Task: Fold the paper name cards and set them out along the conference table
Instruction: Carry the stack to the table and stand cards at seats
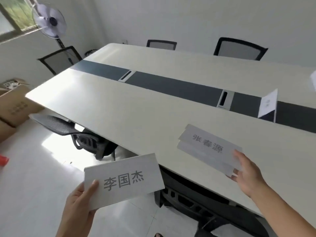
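Holding two name cards, one per hand, at the near long edge of the conference table.

- Left grip (pixel 80 202): closed on the left-hand card (pixel 123 181), thumb pressed on the printed face at its lower left corner, fingers behind. This card hangs over the floor, outside the near edge of the surface (pixel 136 108), its upper right corner just beside that edge. A fold line shows along its top.
- Right grip (pixel 248 175): pinching the right end of the right-hand card (pixel 208 147), thumb on top, fingers below. The card is creased into panels and lies over the surface, close inside the near edge; whether it touches the top cannot be told.
- Key relation: the right-hand card extends away from its grip to the left and slightly away from the person, long axis roughly parallel to the near edge. The right hand is the nearer one to a seat position, so this card looks likely to be set down first.
- Already placed: a standing card (pixel 268 103), folded upright on the dark centre strip (pixel 171 86), well apart from both hands; another white sheet (pixel 313 81) is cut off at the right border.
- Surroundings: mesh chairs (pixel 239 48), pedestal fan (pixel 49 21), cardboard box (pixel 15 106).
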The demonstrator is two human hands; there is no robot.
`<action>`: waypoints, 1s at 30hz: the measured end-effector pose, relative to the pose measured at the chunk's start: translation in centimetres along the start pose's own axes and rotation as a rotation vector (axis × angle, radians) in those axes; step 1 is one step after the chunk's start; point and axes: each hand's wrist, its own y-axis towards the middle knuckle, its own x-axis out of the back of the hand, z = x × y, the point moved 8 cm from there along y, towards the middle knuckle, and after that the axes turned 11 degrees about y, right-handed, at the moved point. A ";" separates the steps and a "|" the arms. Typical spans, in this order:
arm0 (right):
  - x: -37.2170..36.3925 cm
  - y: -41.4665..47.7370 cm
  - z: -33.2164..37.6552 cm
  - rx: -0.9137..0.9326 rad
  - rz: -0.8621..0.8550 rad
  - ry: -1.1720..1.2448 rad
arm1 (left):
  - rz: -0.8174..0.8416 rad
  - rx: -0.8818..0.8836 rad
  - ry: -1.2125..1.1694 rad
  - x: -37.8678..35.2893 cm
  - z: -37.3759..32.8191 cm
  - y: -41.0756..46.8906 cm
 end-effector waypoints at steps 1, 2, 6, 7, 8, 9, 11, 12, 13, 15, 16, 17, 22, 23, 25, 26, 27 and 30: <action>0.6 0.5 0.5 0.020 -0.064 0.000 | 0.041 0.000 0.008 -1.1 -0.7 1.4; 1.1 1.1 1.1 0.046 -0.113 -0.014 | 0.079 0.002 0.016 -2.2 -1.2 2.7; 1.3 5.3 4.4 0.162 -0.168 -0.110 | 0.200 0.040 0.024 -6.7 -2.2 6.8; 1.1 6.8 5.3 0.194 -0.170 -0.147 | 0.212 0.047 0.032 -7.7 -2.3 7.5; 0.6 8.4 6.1 0.225 -0.165 -0.188 | 0.209 0.053 0.039 -8.4 -2.4 8.1; -0.2 10.1 7.0 0.253 -0.152 -0.230 | 0.201 0.059 0.040 -9.1 -2.6 8.5; -1.8 13.3 8.4 0.316 -0.122 -0.305 | 0.184 0.070 0.035 -10.0 -3.2 9.5; -2.5 15.0 8.9 0.343 -0.109 -0.342 | 0.174 0.077 0.041 -10.3 -3.5 10.0; -3.1 16.7 9.2 0.360 -0.098 -0.371 | 0.161 0.086 0.055 -10.6 -3.7 10.6; -4.0 19.7 9.6 0.380 -0.083 -0.412 | 0.131 0.099 0.090 -11.1 -4.1 11.6; -4.1 21.2 9.5 0.383 -0.081 -0.427 | 0.117 0.102 0.100 -11.4 -4.2 12.1; -4.1 22.5 9.5 0.382 -0.077 -0.443 | 0.103 0.108 0.105 -11.7 -4.3 12.5; -3.1 26.7 9.0 0.370 -0.075 -0.598 | 0.059 0.145 0.128 -13.2 -4.3 13.7; -2.7 27.1 9.0 0.363 -0.084 -0.658 | 0.061 0.152 0.136 -13.6 -4.3 13.9; -2.0 27.7 9.2 0.369 -0.117 -0.802 | 0.080 0.157 0.155 -14.5 -4.4 14.2; -1.6 28.0 9.2 0.378 -0.126 -0.857 | 0.092 0.159 0.166 -15.0 -4.4 14.4; -1.2 28.2 9.2 0.385 -0.128 -0.900 | 0.101 0.159 0.176 -15.4 -4.5 14.5; -1.0 28.6 9.0 0.407 -0.106 -1.050 | 0.123 0.160 0.192 -16.4 -4.8 14.9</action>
